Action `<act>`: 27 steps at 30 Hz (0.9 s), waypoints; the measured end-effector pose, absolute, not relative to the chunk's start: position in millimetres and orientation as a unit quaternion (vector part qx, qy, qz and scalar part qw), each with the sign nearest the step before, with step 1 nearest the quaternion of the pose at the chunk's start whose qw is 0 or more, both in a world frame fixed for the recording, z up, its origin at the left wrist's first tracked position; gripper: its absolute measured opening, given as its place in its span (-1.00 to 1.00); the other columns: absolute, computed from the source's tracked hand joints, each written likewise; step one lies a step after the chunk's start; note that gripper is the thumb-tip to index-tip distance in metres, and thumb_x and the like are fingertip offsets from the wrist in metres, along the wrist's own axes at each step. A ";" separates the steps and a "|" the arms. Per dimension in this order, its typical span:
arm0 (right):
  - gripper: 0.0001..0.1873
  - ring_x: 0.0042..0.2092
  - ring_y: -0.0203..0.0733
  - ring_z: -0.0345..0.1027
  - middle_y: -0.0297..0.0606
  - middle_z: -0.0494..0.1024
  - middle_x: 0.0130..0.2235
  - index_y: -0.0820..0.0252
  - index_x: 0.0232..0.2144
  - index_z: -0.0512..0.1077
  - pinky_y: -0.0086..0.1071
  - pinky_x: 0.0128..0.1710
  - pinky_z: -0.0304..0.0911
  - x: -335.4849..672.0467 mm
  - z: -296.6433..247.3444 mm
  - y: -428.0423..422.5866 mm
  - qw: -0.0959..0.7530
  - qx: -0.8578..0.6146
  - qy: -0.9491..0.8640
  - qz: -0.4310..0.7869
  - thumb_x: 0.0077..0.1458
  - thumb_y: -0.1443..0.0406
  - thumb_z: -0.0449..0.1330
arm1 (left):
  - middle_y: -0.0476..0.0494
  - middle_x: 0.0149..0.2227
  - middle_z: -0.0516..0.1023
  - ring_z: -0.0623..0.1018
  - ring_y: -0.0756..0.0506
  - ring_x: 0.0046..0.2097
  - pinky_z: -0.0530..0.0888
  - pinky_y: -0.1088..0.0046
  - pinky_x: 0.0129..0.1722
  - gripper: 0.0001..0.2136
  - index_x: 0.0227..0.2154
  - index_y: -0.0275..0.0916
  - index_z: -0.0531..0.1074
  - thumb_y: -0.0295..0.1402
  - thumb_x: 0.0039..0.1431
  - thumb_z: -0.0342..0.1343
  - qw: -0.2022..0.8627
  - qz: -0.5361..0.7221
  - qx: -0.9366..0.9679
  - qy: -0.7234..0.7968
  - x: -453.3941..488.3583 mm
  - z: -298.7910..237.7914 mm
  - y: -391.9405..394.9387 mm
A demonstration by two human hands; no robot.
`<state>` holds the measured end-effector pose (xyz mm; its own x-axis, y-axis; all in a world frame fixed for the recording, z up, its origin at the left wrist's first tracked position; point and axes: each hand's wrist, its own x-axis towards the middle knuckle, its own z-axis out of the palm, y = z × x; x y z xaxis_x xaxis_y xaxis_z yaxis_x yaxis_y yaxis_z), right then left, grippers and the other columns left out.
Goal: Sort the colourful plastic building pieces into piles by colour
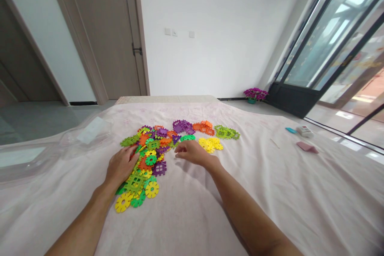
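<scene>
My left hand (120, 165) lies on the left side of a mixed pile of plastic building pieces (144, 164), its fingers stretched over them. Yellow and green notched discs, with orange, purple and green window-like squares, make up this pile. Just right of it, my right hand (193, 153) hovers above the cloth, fingers loosely bent with nothing visible between them. Beyond that hand sit single-colour groups: purple squares (183, 127), orange squares (204, 128), light green squares (227, 132), yellow discs (211, 144) and green discs (188, 138), the last partly hidden by the hand.
A pale pink cloth (258, 176) covers the table. Clear plastic packaging (90, 130) lies at the left. To the right are a pink folded piece (307, 147), a small white object (305, 131), a blue item (291, 130) and a thin stick (275, 143).
</scene>
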<state>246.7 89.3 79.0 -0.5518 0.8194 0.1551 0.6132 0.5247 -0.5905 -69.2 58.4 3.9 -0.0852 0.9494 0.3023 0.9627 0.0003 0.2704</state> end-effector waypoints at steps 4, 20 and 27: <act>-0.63 -0.14 -0.19 0.41 -0.27 0.58 -0.13 0.09 -0.08 0.56 -0.41 -0.22 0.21 213.2 64.7 65.4 0.181 -0.336 -0.905 0.190 0.03 0.17 0.41 | -0.22 0.17 0.50 0.47 -0.20 0.16 0.35 0.27 0.18 -0.51 0.15 -0.19 0.43 -0.09 0.34 -0.17 0.020 -0.211 -0.675 -0.707 -69.4 3.2 58.6; -0.69 -0.43 -0.32 0.26 -0.31 0.51 -0.42 0.20 -0.48 0.43 -0.41 -0.41 -0.02 216.7 86.3 59.0 0.139 -0.324 -0.933 0.072 0.29 0.27 0.06 | -0.24 0.19 0.47 0.46 -0.20 0.18 0.34 0.24 0.20 -0.51 0.17 -0.22 0.40 -0.11 0.34 -0.17 0.013 -0.208 -0.676 -0.707 -70.7 1.1 59.7; -0.62 -0.59 -0.39 0.21 -0.44 0.34 -0.64 0.19 -0.63 0.29 -0.49 -0.54 0.01 242.1 66.1 97.4 0.259 -0.468 -0.764 0.360 0.22 0.25 0.06 | -0.21 0.18 0.49 0.47 -0.19 0.16 0.35 0.25 0.19 -0.54 0.15 -0.17 0.43 -0.12 0.33 -0.14 0.014 -0.217 -0.674 -0.706 -71.3 0.1 60.4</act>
<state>242.1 97.4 66.1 -0.4285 0.9016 0.0589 0.5282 0.3029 -0.7933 -71.3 60.4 0.1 -0.0905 0.9457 0.3122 0.9580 -0.0029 0.2867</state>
